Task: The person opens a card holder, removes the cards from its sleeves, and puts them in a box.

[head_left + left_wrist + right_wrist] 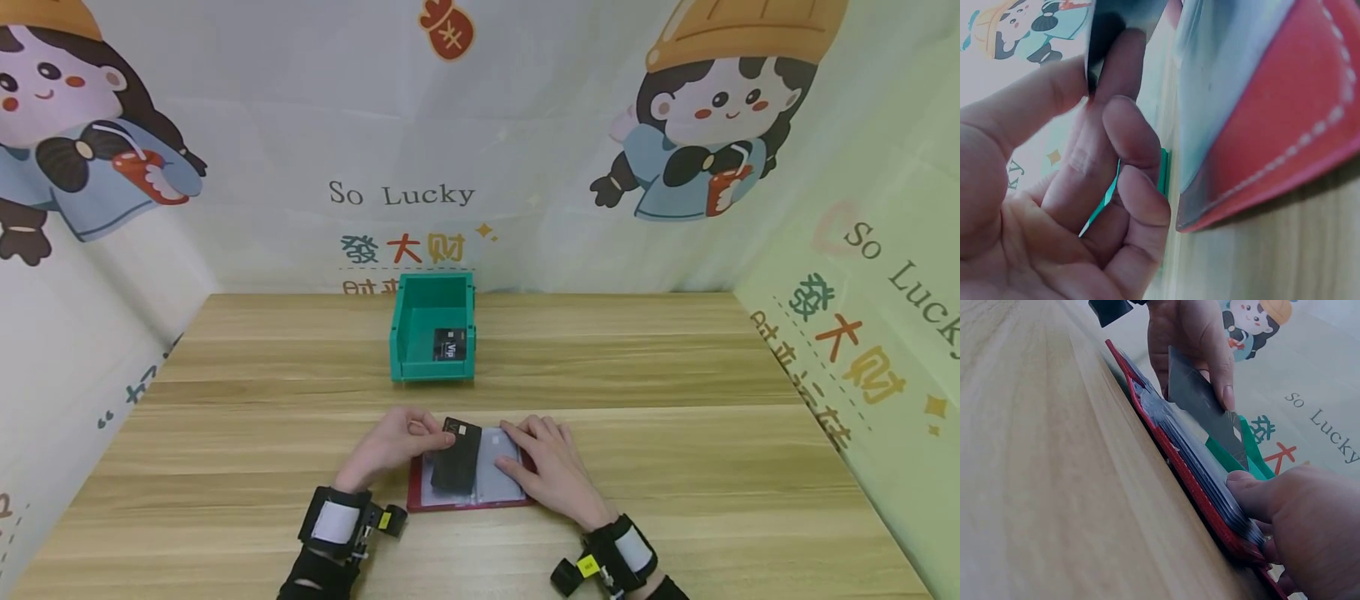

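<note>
In the head view my left hand [393,446] pinches a black card [457,458] between thumb and fingers, tilted above the open pages of a red card holder [415,485]. The left wrist view shows the card's dark underside [1125,15] near the fingertips and the holder's stitched red cover [1297,112] close beside. My right hand [555,471] holds the holder at its right side, thumb on the clear sleeves [495,479]. From the right wrist view, the thumb [1247,487] lies on the stack of sleeves, with other fingers at its edge, partly hidden.
A green bin [396,350] stands behind the holder, at the back of the wooden table [637,358]. A black card marked Vip [450,344] lies inside it. Printed cloth [540,167] surrounds the table at the back and sides.
</note>
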Available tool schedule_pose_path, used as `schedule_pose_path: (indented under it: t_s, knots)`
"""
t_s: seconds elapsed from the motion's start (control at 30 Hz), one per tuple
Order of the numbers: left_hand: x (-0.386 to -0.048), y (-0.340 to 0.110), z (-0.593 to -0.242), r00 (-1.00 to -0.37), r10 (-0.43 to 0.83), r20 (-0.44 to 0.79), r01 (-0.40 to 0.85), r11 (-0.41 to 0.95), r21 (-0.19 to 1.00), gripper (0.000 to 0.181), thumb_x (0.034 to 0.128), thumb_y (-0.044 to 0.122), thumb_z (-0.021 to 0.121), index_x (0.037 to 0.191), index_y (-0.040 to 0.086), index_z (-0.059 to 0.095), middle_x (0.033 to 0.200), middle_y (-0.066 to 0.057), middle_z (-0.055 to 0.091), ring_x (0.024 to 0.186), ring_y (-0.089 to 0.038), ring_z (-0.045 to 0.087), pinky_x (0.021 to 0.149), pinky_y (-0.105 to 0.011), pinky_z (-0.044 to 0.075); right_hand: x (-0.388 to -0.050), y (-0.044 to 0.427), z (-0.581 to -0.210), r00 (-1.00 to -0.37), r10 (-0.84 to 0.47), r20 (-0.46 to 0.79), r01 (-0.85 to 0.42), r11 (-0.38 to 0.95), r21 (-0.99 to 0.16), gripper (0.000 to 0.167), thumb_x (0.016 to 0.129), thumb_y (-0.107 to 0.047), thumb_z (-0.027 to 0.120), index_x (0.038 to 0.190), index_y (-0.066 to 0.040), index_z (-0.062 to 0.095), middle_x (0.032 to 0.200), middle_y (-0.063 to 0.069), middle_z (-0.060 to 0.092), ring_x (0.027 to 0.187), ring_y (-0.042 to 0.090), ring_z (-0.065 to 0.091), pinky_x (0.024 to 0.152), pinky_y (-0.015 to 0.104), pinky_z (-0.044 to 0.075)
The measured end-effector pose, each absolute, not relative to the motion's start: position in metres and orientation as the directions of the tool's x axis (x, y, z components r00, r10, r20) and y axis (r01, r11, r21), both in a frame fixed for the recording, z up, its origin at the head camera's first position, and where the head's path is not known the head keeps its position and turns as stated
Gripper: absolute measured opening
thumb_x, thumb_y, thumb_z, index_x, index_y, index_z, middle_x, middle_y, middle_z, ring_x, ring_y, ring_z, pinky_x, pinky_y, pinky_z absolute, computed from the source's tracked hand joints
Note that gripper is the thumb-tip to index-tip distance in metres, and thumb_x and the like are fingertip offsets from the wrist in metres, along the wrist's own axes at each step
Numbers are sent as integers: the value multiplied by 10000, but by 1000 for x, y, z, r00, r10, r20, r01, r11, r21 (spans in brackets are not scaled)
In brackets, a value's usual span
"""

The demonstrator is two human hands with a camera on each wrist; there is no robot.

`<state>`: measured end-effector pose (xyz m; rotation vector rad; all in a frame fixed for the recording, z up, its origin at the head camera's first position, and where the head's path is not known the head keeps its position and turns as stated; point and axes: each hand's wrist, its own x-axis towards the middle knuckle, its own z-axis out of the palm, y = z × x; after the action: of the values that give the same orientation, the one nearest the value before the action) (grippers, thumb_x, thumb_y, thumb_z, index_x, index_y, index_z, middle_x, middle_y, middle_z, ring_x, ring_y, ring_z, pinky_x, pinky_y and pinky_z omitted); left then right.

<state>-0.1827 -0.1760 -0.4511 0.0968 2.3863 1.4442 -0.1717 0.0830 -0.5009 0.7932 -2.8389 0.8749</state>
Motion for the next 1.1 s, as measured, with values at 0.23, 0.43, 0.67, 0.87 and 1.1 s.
schedule_pose_path:
  t_s: [0.23, 0.43, 0.67, 0.87, 1.1]
  knots:
    - [-185, -176, -448, -951, 190, -244, -143, 428, 892, 231, 944, 169, 697, 1058, -32, 687, 916, -148, 778, 772, -120, 674, 718, -283, 516, -171, 83, -500, -868, -453, 205, -490, 712, -503, 535, 944, -409, 671, 1372, -92, 618, 1061, 2, 596, 957, 150, 431, 884, 365, 307]
    - [-188, -178, -440, -966, 169, -196, -126, 356, 926, 293, 964, 96, 645, 1194, -82, 615, 1042, -210, 746, 845, -142, 682, 758, -316, 584, -171, 83, -501, -863, -452, 227, -502, 709, -496, 521, 946, -407, 668, 1355, -86, 632, 1034, -14, 587, 935, 130, 416, 867, 355, 304]
    - [-193, -177, -433, -974, 146, -174, -125, 296, 947, 391, 974, 12, 574, 1342, -95, 494, 1121, -250, 665, 865, -116, 642, 755, -294, 559, -171, 83, -501, -861, -453, 230, -504, 706, -497, 524, 945, -399, 668, 1358, -78, 627, 1053, -3, 595, 954, 143, 431, 887, 367, 315]
    - [-201, -173, -432, -991, 33, -129, -114, 288, 951, 438, 979, -27, 555, 1403, -38, 448, 1129, -211, 627, 860, -104, 614, 717, -236, 497, -172, 83, -501, -859, -458, 227, -507, 702, -501, 528, 947, -401, 663, 1363, -79, 623, 1071, 6, 605, 981, 164, 454, 900, 377, 323]
    - [-213, -168, -427, -999, -54, -8, -26, 342, 940, 351, 958, -40, 586, 1309, -35, 560, 1104, -244, 662, 853, -197, 637, 680, -215, 463, -172, 83, -501, -858, -459, 230, -509, 700, -500, 529, 947, -399, 663, 1363, -76, 622, 1068, 8, 604, 974, 162, 453, 920, 394, 329]
